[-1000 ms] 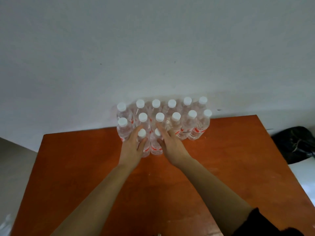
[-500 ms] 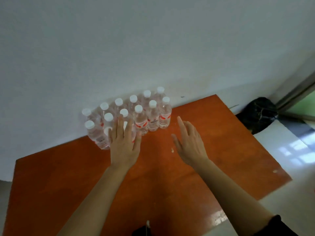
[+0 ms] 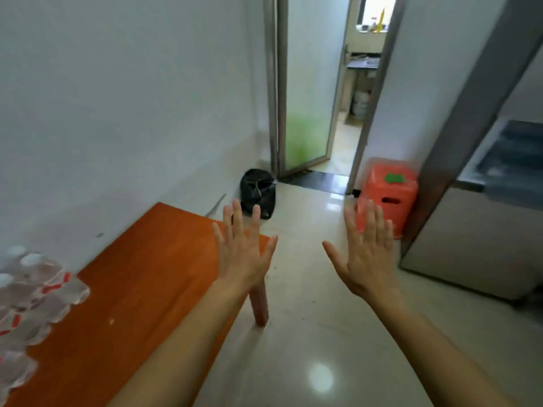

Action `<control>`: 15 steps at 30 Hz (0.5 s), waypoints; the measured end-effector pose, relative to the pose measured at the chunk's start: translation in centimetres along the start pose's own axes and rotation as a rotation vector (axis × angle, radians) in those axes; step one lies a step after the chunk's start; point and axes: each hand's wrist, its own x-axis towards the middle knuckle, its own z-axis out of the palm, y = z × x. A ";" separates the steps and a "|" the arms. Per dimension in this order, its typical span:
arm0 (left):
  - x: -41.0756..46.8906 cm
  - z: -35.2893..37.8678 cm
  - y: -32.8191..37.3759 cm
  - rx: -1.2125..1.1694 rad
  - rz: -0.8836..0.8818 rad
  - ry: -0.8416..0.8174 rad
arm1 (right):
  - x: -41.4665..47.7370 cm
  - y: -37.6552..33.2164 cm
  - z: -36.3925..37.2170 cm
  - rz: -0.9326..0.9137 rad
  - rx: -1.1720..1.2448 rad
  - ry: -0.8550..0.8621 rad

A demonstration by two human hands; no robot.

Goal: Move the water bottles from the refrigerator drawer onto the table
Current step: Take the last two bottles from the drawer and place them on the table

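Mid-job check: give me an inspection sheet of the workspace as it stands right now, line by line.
Surface: orange wooden table against the white wall, mostly bare; a small pale speck on top.
Job's things: water bottles clustered upright at the table's left end, white caps, red labels; blurred, count unclear.
Clutter: black bag on the floor by the door frame; orange plastic stool near the refrigerator.
Grippers: left hand open, empty, over the table corner; right hand open, empty, over the floor.
Cables: nothing seen.
Surroundings: refrigerator at right with its drawer pulled open, contents unclear; open doorway ahead; glossy tiled floor.
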 end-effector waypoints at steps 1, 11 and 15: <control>0.5 0.6 3.9 0.010 0.056 -0.011 | -0.6 3.7 -1.5 0.055 -0.010 0.020; 4.3 6.1 31.4 -0.002 0.470 -0.026 | -4.7 27.1 -8.0 0.379 -0.101 0.097; 6.3 10.0 40.4 -0.088 0.565 -0.056 | -4.5 35.0 -8.1 0.457 -0.150 0.106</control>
